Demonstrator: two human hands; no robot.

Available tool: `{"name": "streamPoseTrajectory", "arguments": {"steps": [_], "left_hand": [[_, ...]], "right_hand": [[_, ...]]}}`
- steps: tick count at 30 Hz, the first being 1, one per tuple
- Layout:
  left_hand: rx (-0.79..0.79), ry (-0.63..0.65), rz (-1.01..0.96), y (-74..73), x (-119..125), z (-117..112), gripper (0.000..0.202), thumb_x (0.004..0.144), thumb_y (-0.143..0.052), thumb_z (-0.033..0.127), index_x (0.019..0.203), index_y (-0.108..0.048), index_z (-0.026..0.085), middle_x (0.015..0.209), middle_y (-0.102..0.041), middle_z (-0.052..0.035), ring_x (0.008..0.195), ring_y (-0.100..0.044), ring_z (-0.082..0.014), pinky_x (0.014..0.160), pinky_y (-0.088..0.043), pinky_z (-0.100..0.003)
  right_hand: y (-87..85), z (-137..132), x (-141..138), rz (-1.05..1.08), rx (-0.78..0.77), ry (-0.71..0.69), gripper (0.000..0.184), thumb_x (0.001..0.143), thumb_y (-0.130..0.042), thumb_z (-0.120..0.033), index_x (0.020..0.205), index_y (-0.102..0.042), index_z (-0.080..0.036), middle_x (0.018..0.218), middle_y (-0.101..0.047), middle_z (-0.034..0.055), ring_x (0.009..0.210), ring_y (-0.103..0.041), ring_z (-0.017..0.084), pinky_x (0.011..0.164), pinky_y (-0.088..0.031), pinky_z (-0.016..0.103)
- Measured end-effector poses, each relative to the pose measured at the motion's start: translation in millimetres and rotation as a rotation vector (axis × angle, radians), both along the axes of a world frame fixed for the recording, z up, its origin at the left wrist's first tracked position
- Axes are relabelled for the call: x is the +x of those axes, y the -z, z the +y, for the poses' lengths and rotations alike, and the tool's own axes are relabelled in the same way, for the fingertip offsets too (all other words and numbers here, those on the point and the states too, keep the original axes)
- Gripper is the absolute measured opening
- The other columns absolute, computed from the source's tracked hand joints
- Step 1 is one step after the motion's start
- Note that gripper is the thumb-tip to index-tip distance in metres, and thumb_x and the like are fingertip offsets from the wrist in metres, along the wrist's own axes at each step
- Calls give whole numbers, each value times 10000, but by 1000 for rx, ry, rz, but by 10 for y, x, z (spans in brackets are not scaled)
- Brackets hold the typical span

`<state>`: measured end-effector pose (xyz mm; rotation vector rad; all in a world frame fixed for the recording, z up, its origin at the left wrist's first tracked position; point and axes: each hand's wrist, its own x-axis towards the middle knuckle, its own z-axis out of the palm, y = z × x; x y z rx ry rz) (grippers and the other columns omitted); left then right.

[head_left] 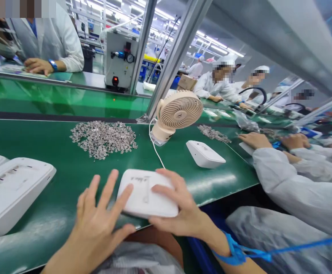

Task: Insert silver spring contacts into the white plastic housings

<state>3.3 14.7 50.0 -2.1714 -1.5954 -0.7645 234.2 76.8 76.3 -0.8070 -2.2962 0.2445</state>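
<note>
A white plastic device housing (139, 207) with rounded corners is tilted at the near edge of the green table (77, 182). My right hand (180, 205) grips its right side, thumb below and fingers over the top. My left hand (100, 220) is at its left side with fingers spread, the index fingertip over the housing's face; whether it touches cannot be made out. A blue wrist strap (234, 249) with a cord is on my right wrist. Beyond my hands lies a heap of small metal parts (104, 139).
More white housings stand at the left (20, 190) and at the right (206, 154). A beige fan (180, 112) with a white cable stands by the metal post (171, 57). A smaller parts heap (214, 134) lies behind. A co-worker's sleeve (280, 179) is close on the right.
</note>
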Motion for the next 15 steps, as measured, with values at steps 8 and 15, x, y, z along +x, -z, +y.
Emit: {"name": "streamPoseTrajectory", "arguments": {"steps": [8,15], "left_hand": [[-24,42,-183,35,-2,-91,211,796,-553,403,731,-541,202,1291,-524,-76,1205,-420,-335,904,-334,-446],[159,129,15,178,-189,33,231,755,-564,443,781,-529,216,1186,-595,-116,1049,-539,-295,794,-377,-373]], "right_hand": [[160,1026,-498,89,-386,159,214,811,-567,-293,974,-577,-154,947,-605,74,805,-591,150,721,-505,308],[313,1563,-870,-7,-179,186,79,766,-557,-104,705,-551,-154,722,-477,9,671,-501,126,691,-452,266]]}}
